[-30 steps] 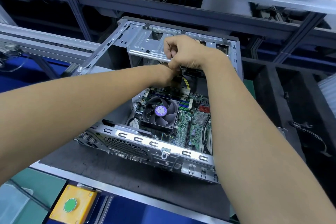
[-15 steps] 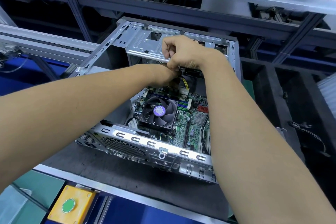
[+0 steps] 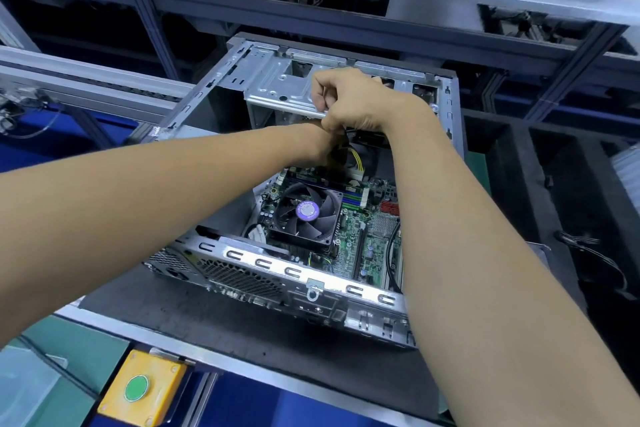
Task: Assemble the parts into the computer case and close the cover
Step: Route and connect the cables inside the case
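Open computer case (image 3: 277, 274) lying on a dark mat (image 3: 207, 322), cover off, motherboard (image 3: 367, 236) and black cooling fan (image 3: 306, 213) exposed inside. Right hand (image 3: 349, 100) curled over the near edge of the silver drive cage (image 3: 273, 87) at the far end. Left hand (image 3: 322, 146) just beneath it, mostly hidden, grip impossible to tell, beside yellow and black cables (image 3: 356, 158). Yellow box with green button (image 3: 142, 388) at near left.

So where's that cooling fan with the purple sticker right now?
In the head view, the cooling fan sits on the green motherboard inside the open computer case, between the person's two forearms and just below the yellow cables.
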Demonstrator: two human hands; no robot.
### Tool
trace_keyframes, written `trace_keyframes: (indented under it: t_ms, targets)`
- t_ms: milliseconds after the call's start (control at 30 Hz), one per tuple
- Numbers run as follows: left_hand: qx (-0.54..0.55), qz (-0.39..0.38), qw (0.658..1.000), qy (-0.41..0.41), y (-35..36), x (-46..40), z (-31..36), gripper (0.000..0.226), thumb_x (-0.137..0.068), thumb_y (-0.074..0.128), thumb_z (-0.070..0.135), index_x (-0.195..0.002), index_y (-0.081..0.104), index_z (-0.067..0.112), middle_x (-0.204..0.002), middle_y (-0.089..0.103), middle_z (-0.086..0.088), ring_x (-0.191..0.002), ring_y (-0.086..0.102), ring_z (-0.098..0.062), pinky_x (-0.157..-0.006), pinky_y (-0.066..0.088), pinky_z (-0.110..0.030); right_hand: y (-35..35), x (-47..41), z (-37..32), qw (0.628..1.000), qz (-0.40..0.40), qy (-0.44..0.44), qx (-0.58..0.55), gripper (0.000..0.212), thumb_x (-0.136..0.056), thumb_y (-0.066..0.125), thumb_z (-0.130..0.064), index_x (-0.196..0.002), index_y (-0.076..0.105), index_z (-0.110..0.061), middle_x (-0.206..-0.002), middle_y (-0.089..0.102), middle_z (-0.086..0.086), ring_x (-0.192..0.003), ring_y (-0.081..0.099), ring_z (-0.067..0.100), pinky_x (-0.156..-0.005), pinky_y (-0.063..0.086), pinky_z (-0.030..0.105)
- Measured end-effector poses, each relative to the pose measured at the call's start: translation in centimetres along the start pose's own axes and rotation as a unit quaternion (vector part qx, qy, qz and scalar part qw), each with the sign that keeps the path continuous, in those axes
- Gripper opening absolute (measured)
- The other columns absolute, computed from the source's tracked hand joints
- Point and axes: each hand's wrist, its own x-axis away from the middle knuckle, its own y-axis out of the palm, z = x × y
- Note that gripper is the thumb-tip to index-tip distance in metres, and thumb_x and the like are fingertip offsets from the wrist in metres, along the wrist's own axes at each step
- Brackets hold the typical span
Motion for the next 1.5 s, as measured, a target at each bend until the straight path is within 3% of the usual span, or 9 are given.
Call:
trace_keyframes:
  t_ms: [100,233,400,633,867,1000,1200,1400,1500]
  targets:
    - [0.020,0.006,1.000,-0.008,0.1,-0.2,-0.1,0.044,-0.101,0.059,0.035,-0.138,0.053,0.012,-0.123,0.063,-0.013,-0.062,0.045,-0.014,-0.056,0.034,-0.010,0.1,0.0,0.0,1.000,-0.004,0.001,-0.009,0.031,-0.063,0.068,0.000,-0.072,0.055,-0.026,-0.060,0.053,-0.009,-0.066,0.047,0.009,-0.080,0.034,0.037]
    - [-0.010,0.020,1.000,-0.001,0.3,-0.4,0.0,0.047,-0.098,0.061,0.034,-0.139,0.051,0.012,-0.130,0.062,-0.015,-0.101,0.060,-0.031,-0.081,0.048,-0.034,-0.1,-0.1,0.1,1.000,-0.011,-0.006,-0.027,0.029,-0.062,0.067,-0.002,-0.073,0.056,-0.026,-0.059,0.051,-0.011,-0.064,0.047,0.009,-0.079,0.034,0.037]
    - [0.004,0.026,1.000,0.004,0.1,-0.4,-0.2,0.049,-0.095,0.066,0.036,-0.138,0.056,0.015,-0.127,0.064,-0.015,-0.095,0.056,-0.029,-0.075,0.037,-0.027,-0.1,-0.1,0.3,0.999,-0.012,-0.011,-0.043,0.029,-0.065,0.067,0.001,-0.076,0.058,-0.025,-0.061,0.050,-0.008,-0.059,0.045,0.006,-0.071,0.036,0.033]
    - [-0.017,0.029,0.999,0.012,0.8,-1.0,-0.8,0.055,-0.096,0.064,0.031,-0.145,0.046,0.016,-0.136,0.060,-0.015,-0.115,0.059,-0.032,-0.083,0.042,-0.030,0.0,-0.2,0.1,0.999,-0.013,-0.008,-0.036,0.028,-0.060,0.066,-0.004,-0.074,0.059,-0.027,-0.059,0.050,-0.012,-0.063,0.046,0.008,-0.071,0.035,0.032]
    - [-0.072,0.012,0.997,-0.001,0.6,-1.1,-0.5,0.044,-0.097,0.055,0.012,-0.140,0.049,0.008,-0.124,0.063,-0.020,-0.089,0.057,-0.031,-0.062,0.037,-0.029,0.1,-0.5,0.4,1.000,-0.002,-0.005,-0.011,0.028,-0.066,0.067,-0.003,-0.075,0.058,-0.027,-0.059,0.051,-0.011,-0.069,0.045,0.008,-0.079,0.031,0.035]
    - [-0.082,-0.002,0.997,0.008,0.7,-1.2,-0.4,0.045,-0.098,0.054,0.013,-0.142,0.048,0.007,-0.129,0.061,-0.020,-0.104,0.061,-0.036,-0.078,0.045,-0.037,0.2,-0.6,0.3,1.000,-0.001,-0.004,0.000,0.028,-0.068,0.065,-0.003,-0.075,0.056,-0.028,-0.063,0.051,-0.009,-0.074,0.042,0.012,-0.083,0.029,0.035]
    - [-0.081,-0.030,0.996,-0.001,0.5,-1.3,-0.2,0.046,-0.098,0.052,0.010,-0.143,0.046,0.009,-0.127,0.062,-0.018,-0.094,0.058,-0.031,-0.072,0.045,-0.036,0.2,-0.4,0.2,1.000,0.008,-0.005,0.014,0.028,-0.069,0.065,-0.003,-0.074,0.055,-0.028,-0.063,0.050,-0.008,-0.075,0.041,0.011,-0.082,0.026,0.036]
    - [-0.083,-0.045,0.996,-0.002,0.2,-1.0,0.1,0.039,-0.097,0.049,0.006,-0.135,0.050,0.007,-0.120,0.062,-0.019,-0.079,0.046,-0.025,-0.064,0.038,-0.030,0.6,0.0,-0.1,0.999,0.034,-0.002,0.029,0.029,-0.069,0.066,-0.003,-0.072,0.052,-0.028,-0.063,0.050,-0.010,-0.080,0.042,0.014,-0.083,0.022,0.037]
    - [-0.086,-0.057,0.995,-0.008,0.2,-1.0,0.3,0.034,-0.095,0.047,0.006,-0.129,0.051,0.011,-0.104,0.060,-0.013,-0.062,0.042,-0.019,-0.048,0.029,-0.027,0.7,0.3,-0.3,0.999,0.046,-0.002,0.028,0.030,-0.069,0.067,-0.003,-0.071,0.052,-0.029,-0.062,0.049,-0.010,-0.081,0.042,0.016,-0.085,0.024,0.038]
